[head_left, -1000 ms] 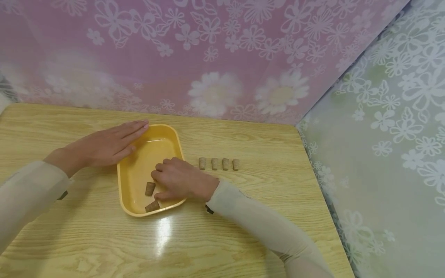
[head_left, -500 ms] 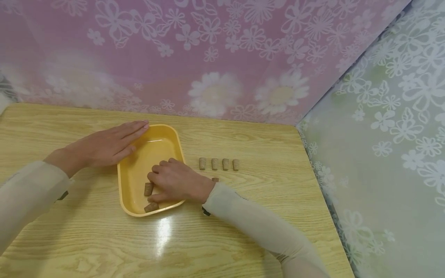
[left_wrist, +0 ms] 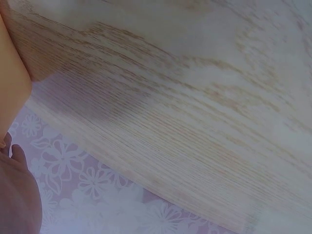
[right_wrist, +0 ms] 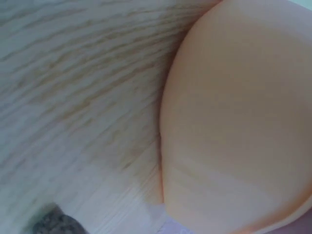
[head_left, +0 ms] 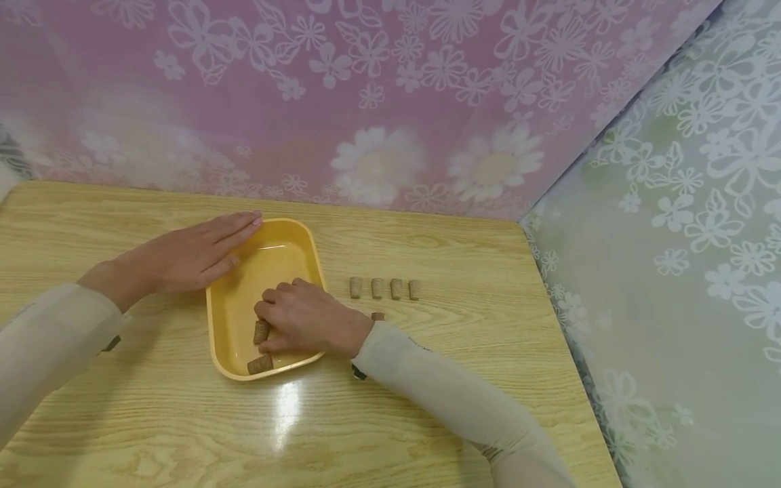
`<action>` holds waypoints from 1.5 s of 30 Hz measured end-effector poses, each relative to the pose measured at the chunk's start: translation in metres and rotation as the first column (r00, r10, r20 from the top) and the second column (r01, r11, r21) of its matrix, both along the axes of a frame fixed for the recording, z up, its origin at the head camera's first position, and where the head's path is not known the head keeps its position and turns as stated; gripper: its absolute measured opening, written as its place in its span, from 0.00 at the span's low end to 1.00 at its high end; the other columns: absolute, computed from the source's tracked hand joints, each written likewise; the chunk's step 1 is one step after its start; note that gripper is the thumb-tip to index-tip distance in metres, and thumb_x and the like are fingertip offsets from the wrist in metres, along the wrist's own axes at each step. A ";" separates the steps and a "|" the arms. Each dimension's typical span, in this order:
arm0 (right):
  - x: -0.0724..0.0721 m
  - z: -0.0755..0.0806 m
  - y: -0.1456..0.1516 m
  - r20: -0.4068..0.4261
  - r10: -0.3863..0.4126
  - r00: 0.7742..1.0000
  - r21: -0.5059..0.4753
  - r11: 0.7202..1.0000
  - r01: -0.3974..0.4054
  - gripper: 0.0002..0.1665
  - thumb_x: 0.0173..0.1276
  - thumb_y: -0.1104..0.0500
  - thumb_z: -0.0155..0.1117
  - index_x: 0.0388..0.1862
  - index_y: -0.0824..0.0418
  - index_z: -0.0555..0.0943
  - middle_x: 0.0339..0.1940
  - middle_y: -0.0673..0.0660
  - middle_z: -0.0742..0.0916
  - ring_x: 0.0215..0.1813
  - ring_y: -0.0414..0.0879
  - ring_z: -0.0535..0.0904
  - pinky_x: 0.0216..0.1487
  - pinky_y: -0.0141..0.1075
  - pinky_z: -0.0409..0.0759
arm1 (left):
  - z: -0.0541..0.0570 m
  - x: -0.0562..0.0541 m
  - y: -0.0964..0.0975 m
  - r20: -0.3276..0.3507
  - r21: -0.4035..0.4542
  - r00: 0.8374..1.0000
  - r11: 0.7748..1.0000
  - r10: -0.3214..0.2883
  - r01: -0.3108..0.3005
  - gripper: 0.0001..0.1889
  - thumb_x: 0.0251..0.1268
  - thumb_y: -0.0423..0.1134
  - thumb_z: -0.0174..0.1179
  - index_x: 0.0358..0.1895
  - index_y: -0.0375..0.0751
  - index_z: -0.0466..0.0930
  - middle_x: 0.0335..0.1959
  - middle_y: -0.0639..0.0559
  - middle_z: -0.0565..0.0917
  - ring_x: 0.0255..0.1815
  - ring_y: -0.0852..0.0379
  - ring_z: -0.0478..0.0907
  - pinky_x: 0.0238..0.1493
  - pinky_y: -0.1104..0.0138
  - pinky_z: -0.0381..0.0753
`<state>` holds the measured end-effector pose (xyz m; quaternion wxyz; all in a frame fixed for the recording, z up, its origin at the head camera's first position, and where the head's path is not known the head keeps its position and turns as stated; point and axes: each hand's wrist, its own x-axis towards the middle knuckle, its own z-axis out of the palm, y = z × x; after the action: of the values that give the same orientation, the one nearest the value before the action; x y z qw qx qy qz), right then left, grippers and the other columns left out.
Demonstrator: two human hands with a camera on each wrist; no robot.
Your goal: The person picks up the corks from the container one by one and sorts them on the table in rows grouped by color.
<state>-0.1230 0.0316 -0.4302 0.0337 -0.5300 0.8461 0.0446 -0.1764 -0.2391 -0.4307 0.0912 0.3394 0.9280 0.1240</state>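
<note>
In the head view my left hand lies with straight fingers along the left rim of a yellow plastic tray. My right hand reaches over the right side into the tray, fingers curled. Its thumb and forefinger pinch a brown tapered cork, whose upper end the forefinger covers. Another cork lies on its side against the tray's near wall. The palm hides part of the tray floor. In the left wrist view the left hand shows beside the tray's outer wall.
Right of the tray, several corks stand in a row on the wooden table. One more cork peeks out above the right sleeve. The tray's wall fills much of the right wrist view. A flowered pink cloth hangs behind.
My right hand has shifted slightly left, closing on the cork. The cork at the near wall has turned and slid left. A cork beside the right sleeve has come into sight. The left hand stays.
</note>
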 end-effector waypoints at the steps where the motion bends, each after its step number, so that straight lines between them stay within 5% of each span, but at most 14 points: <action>1: 0.000 0.000 0.000 0.010 0.000 1.000 0.000 1.000 0.000 0.16 0.79 0.36 0.66 0.48 0.46 0.87 0.40 0.41 0.85 0.44 0.39 0.84 0.47 0.32 0.80 | -0.001 0.000 0.000 -0.001 0.000 1.000 1.000 0.002 -0.002 0.37 0.91 0.49 0.48 0.92 0.52 0.42 0.94 0.53 0.44 0.93 0.42 0.46 0.90 0.43 0.55; 7: 0.000 -0.001 0.000 0.026 -0.001 1.000 0.009 1.000 0.000 0.12 0.79 0.41 0.66 0.49 0.45 0.86 0.41 0.41 0.85 0.45 0.39 0.83 0.48 0.31 0.81 | 0.000 0.000 -0.001 -0.004 0.009 1.000 1.000 -0.008 0.008 0.38 0.90 0.49 0.49 0.92 0.51 0.44 0.94 0.50 0.45 0.93 0.40 0.47 0.88 0.41 0.57; 18: -0.007 0.011 0.018 0.076 0.048 0.996 -0.133 0.990 -0.037 0.10 0.76 0.45 0.70 0.49 0.46 0.87 0.45 0.42 0.87 0.48 0.39 0.80 0.57 0.29 0.77 | -0.003 0.000 -0.001 -0.017 -0.002 1.000 1.000 0.003 -0.003 0.38 0.91 0.49 0.48 0.92 0.52 0.43 0.94 0.53 0.44 0.93 0.42 0.47 0.89 0.42 0.57; 25: -0.014 0.021 0.045 0.201 0.021 0.979 -0.266 0.963 0.034 0.07 0.73 0.51 0.73 0.47 0.45 0.86 0.50 0.43 0.87 0.53 0.41 0.79 0.61 0.30 0.77 | -0.002 -0.001 -0.001 -0.008 0.004 1.000 1.000 0.004 -0.004 0.37 0.91 0.49 0.48 0.92 0.52 0.43 0.94 0.53 0.44 0.93 0.41 0.46 0.88 0.40 0.57; 33: -0.017 0.036 0.082 0.207 -0.076 0.975 -0.295 0.946 0.136 0.18 0.74 0.50 0.74 0.58 0.54 0.87 0.53 0.48 0.89 0.58 0.46 0.81 0.63 0.36 0.81 | -0.002 -0.002 -0.001 0.008 0.008 1.000 1.000 0.005 -0.005 0.37 0.91 0.50 0.47 0.92 0.53 0.42 0.94 0.53 0.43 0.93 0.40 0.45 0.88 0.39 0.56; 45: -0.014 0.039 0.133 0.255 -0.172 0.952 -0.348 0.902 0.256 0.19 0.73 0.51 0.76 0.58 0.56 0.88 0.53 0.49 0.90 0.56 0.47 0.82 0.59 0.42 0.83 | -0.001 -0.002 -0.001 0.010 0.005 1.000 1.000 -0.002 0.002 0.38 0.91 0.49 0.48 0.92 0.52 0.41 0.94 0.52 0.43 0.93 0.41 0.44 0.90 0.42 0.54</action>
<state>-0.1366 0.1650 -0.3908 0.0284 -0.4313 0.8833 -0.1813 -0.1785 -0.2397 -0.4321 0.0953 0.3398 0.9268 0.1281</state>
